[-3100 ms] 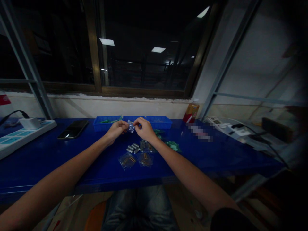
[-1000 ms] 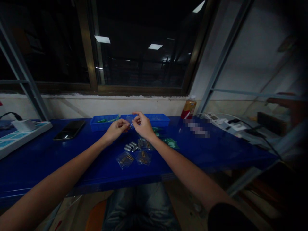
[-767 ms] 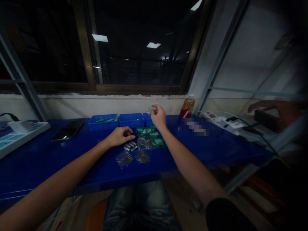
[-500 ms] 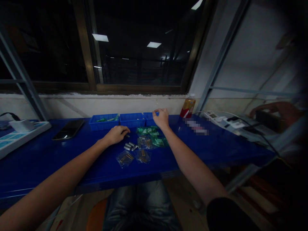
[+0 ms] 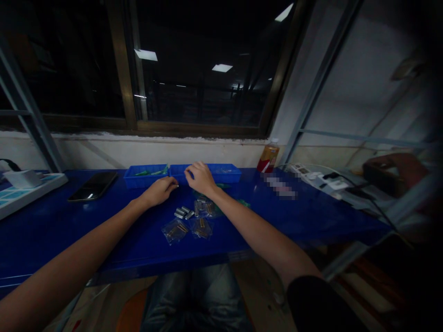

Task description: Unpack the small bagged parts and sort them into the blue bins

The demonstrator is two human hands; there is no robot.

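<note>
My left hand [image 5: 159, 191] is closed in a pinch just above the table, left of centre. A small metal piece [image 5: 177, 186] shows as a bright tip at its fingertips. My right hand [image 5: 202, 177] is in front of the middle blue bin [image 5: 177, 171], thumb and fingers curled together; what they hold, if anything, is too small to make out. Below the hands lie several silver metal cylinders [image 5: 183, 212]. Clear bags with brass-coloured pins [image 5: 175, 230] and another such bag [image 5: 201, 228] lie nearer. Green packets [image 5: 221, 186] are partly hidden behind my right forearm.
The left blue bin [image 5: 145, 175] contains green packets; the right blue bin [image 5: 224, 173] stands in the same row. A phone [image 5: 92, 186] and a power strip [image 5: 31, 191] lie left. A drink bottle [image 5: 268, 157] stands right, near cables and chargers [image 5: 332, 184]. Another person's hand shows far right.
My right hand has moved left from the right bin to the middle bin, near my left hand. My left hand has lifted slightly with a small metal piece at its fingertips.
</note>
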